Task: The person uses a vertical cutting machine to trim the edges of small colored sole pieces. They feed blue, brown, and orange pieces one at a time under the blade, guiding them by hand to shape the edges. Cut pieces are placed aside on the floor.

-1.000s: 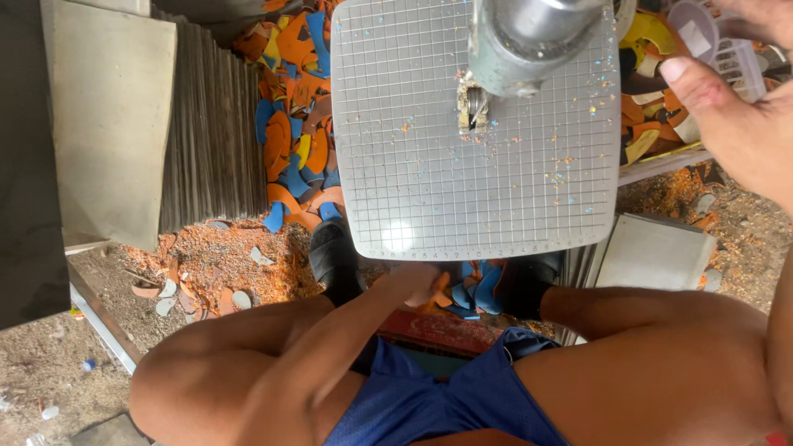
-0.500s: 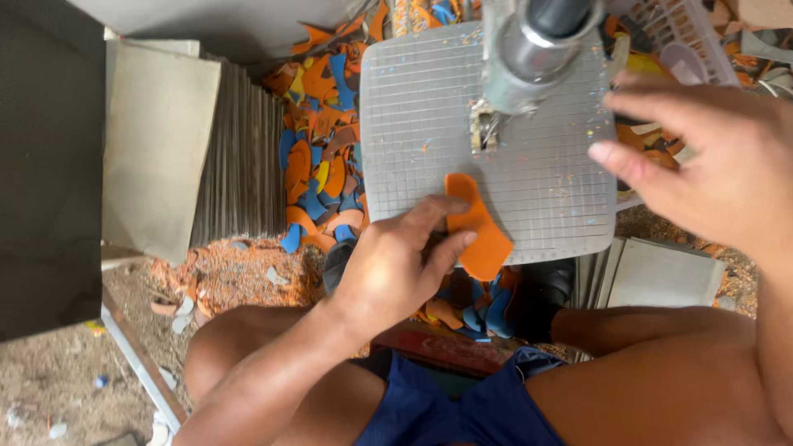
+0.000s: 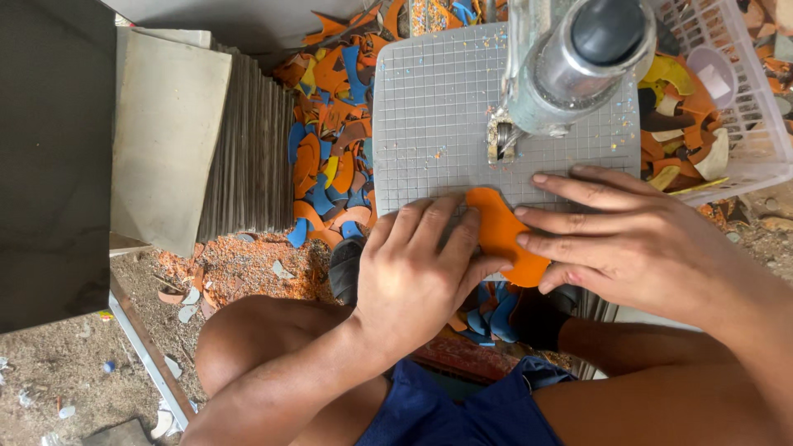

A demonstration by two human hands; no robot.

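A seated person presses an orange cut-out piece (image 3: 502,233) flat on the near edge of a gridded grey tabletop (image 3: 429,116), both hands spread over it. The left hand (image 3: 417,268) lies open, palm down, fingers pointing toward 1 o'clock and resting on the piece's left side. The right hand (image 3: 632,235) is also open, fingers stretched toward 9 o'clock, their tips touching its right side. The piece's long axis runs from about 11 o'clock to 5 o'clock, its lower lobe overhanging the tabletop's near edge. The machine's cutting bit (image 3: 501,149) stands just beyond the piece at 12 o'clock, under a grey motor housing (image 3: 578,66). Bare grid lies open to the piece's 10 o'clock. Offcuts (image 3: 326,165) in orange, blue and yellow cover the floor at 9 o'clock; a white basket (image 3: 756,132) of scraps sits at 2 o'clock.
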